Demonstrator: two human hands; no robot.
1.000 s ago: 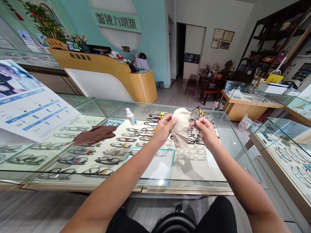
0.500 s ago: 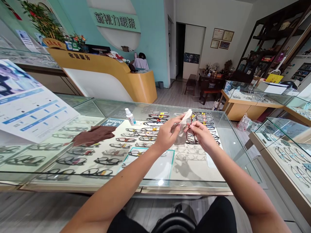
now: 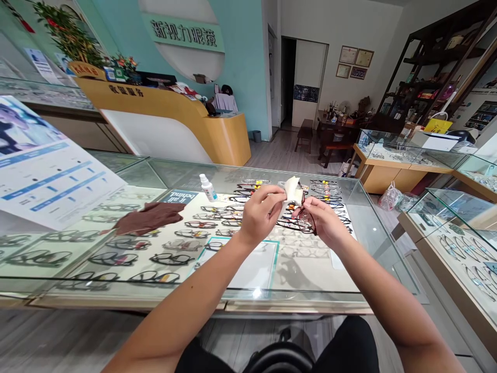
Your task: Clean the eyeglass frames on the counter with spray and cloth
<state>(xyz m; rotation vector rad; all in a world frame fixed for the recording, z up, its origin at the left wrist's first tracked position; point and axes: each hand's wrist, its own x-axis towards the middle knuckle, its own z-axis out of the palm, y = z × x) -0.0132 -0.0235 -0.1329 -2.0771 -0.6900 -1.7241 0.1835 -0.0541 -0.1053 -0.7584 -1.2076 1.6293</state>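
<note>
My left hand (image 3: pixel 263 213) pinches a folded white tissue or cloth (image 3: pixel 294 189) above the glass counter. The cloth touches the upper part of a pair of dark reddish eyeglasses (image 3: pixel 306 221). With thumb and fingers closed on the frame, my right hand (image 3: pixel 322 220) holds these glasses, one round lens hanging low. Part of the frame is hidden behind the cloth and fingers. Farther left on the counter stand a small white bottle (image 3: pixel 208 188) and a crumpled brown cloth (image 3: pixel 151 217).
Under the glass display counter (image 3: pixel 248 305) top lie several rows of eyeglasses. A calendar (image 3: pixel 54 166) stands at the left. Beyond are a yellow reception desk (image 3: pixel 229 137), a wooden bench (image 3: pixel 305 134) and further display cases. A black stool seat (image 3: pixel 277 357) shows below.
My left hand has shifted slightly left and turned, and the white cloth now stands bunched over the frame. The glasses have tilted, with the lower lens swinging a little to the right.
</note>
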